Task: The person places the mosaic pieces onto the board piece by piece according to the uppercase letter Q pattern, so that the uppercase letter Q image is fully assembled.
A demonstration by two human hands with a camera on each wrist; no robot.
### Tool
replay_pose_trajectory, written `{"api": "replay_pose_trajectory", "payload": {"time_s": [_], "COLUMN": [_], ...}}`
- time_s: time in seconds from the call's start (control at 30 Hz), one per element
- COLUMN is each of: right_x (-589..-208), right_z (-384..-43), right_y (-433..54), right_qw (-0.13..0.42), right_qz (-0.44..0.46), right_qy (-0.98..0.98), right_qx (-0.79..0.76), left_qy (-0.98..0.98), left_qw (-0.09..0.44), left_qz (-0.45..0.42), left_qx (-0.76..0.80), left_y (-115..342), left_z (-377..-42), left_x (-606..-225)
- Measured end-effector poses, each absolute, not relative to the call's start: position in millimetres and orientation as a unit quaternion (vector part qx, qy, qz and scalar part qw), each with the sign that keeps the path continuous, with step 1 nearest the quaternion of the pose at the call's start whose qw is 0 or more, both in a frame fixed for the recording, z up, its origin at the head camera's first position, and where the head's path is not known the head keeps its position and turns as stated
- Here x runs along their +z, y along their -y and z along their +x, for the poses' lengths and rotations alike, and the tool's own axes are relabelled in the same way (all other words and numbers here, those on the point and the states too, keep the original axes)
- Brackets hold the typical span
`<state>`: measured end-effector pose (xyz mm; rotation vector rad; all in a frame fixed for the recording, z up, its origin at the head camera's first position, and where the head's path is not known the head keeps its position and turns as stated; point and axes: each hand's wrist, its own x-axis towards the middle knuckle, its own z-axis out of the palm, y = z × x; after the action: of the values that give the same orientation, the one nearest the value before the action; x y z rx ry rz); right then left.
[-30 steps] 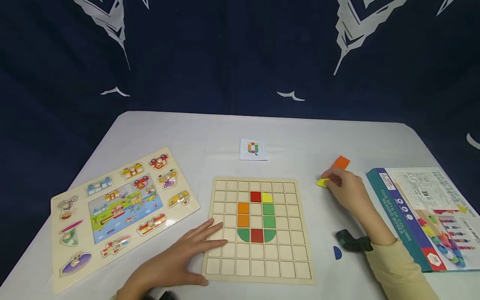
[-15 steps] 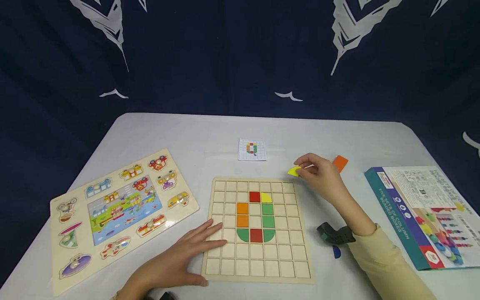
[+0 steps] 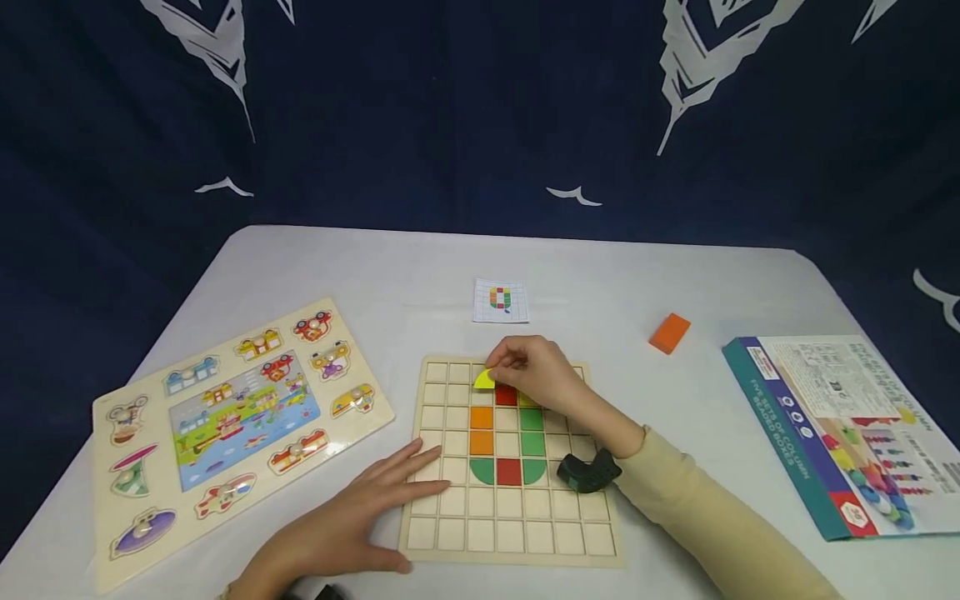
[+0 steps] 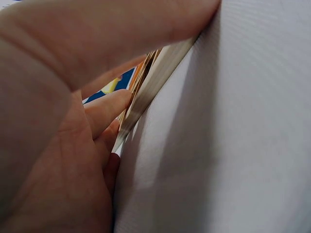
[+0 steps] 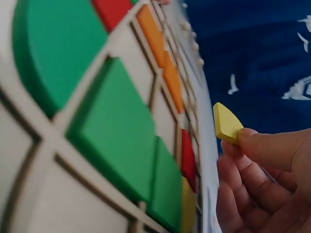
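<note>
Between thumb and fingertips my right hand point(image 3: 536, 371) pinches a yellow quarter-circle block point(image 5: 226, 124), held just above the upper part of the wooden grid board point(image 3: 517, 533). In the head view that yellow block is left of a red square point(image 3: 506, 395) and above two orange squares point(image 3: 482, 429). Green squares point(image 5: 116, 131) run down the other side, with green rounded corner pieces point(image 3: 482, 472) and a red square at the bottom. My left hand point(image 3: 352, 508) lies with spread fingers on the board's left edge, its thumb on the cloth.
A small printed pattern card point(image 3: 501, 301) lies behind the board. An orange block point(image 3: 670, 333) sits to the right, near a teal-edged box point(image 3: 847, 433). At the left is a wooden picture puzzle point(image 3: 247, 442). A dark wrist camera point(image 3: 588, 472) hangs over the board's right side.
My right hand has carried the yellow block leftward from beside the orange block to over the board. My left hand stays in place.
</note>
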<state>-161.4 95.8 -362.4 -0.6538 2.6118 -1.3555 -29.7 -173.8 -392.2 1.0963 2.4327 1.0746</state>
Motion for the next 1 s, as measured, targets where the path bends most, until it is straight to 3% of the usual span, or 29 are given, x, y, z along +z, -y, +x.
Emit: {"api": "replay_pose_trajectory", "payload": {"time_s": [1.0], "right_x": [-369.3], "right_z": [-157.7], "right_y": [-89.1], "right_qw": [0.052], "right_qz": [-0.279], "right_qy": [-0.895], "right_qx": [-0.344], "left_qy": [-0.838], "left_qw": [0.137], "left_qz": [0.376], "left_qx": [0.372], "left_y": [174.0], "left_z": [-29.4], "left_x": [-389.8]}}
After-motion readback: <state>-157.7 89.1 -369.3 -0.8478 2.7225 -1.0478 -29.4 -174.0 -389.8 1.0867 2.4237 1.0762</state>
